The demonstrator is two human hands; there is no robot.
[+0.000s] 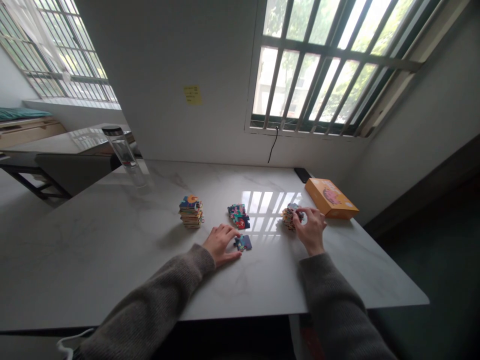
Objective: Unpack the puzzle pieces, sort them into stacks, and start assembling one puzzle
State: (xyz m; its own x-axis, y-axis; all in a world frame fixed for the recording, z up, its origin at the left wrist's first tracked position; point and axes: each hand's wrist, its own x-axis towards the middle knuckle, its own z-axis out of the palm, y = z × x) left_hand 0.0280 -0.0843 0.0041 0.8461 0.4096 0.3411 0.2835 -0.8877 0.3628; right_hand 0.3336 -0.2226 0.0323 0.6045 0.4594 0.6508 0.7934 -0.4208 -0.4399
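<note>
My left hand [221,243] lies flat on the white marble table [112,250], fingers spread, its fingertips touching a loose dark puzzle piece [243,243]. My right hand [311,229] curls around a small stack of puzzle pieces [289,216] to the right, fingers pinching its top. Between the hands, a little further back, lies a small cluster of joined colourful pieces [238,216]. A taller stack of pieces [191,211] stands to the left of that.
An orange puzzle box [330,199] lies at the back right, with a dark phone [302,175] behind it. A clear water bottle [125,156] stands at the back left. The barred window is behind; the table's right edge drops to dark floor.
</note>
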